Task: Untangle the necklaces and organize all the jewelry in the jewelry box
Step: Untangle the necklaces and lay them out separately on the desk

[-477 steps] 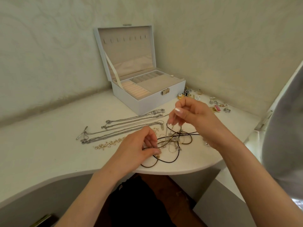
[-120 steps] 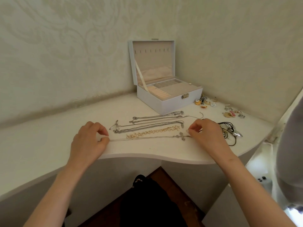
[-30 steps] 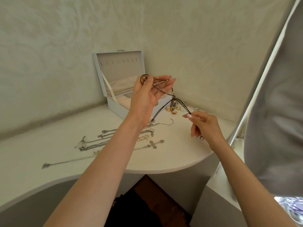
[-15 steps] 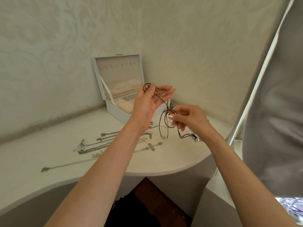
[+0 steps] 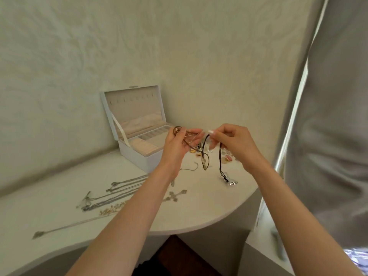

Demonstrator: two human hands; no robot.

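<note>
I note the right hand [image 5: 235, 144] has risen level with the left hand [image 5: 179, 144] in the last half second. Both pinch the tangled dark cord necklaces [image 5: 206, 154], held aloft with pendants dangling. The open white jewelry box [image 5: 137, 156] stands at ten o'clock of the hands. Separation, I judge, is under way, not finished.

- jewelry box [image 5: 137, 158]: smooth white shell, matt beige fabric lining
- cord necklaces [image 5: 220, 160]: dark matt cord, shiny metal pendants
- chains [image 5: 117, 197], 7 o'clock of box: bright metal
- tabletop [image 5: 199, 212]: smooth matt white
- curtain [image 5: 328, 136], 3 o'clock: grey cloth
</note>
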